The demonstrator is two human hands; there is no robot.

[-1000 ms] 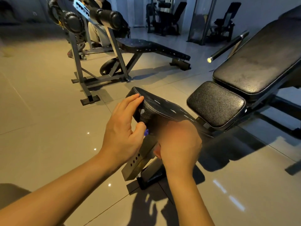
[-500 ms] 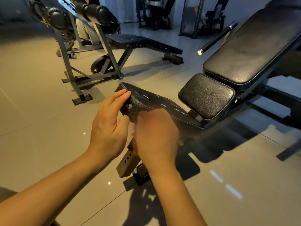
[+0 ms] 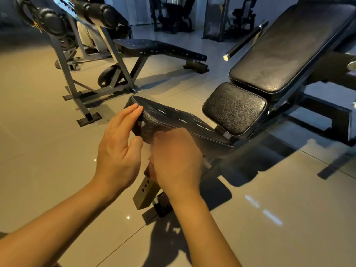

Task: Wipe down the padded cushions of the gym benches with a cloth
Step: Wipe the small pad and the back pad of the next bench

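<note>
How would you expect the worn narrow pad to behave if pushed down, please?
The narrow pad probably yields slightly, being cushioned, yet likely won't shift, since it looks mounted on the metal frame. Its cracked cover may flake.

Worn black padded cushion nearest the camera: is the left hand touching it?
Touching: in the head view the left hand lays fingertips on the worn black padded cushion.
</note>
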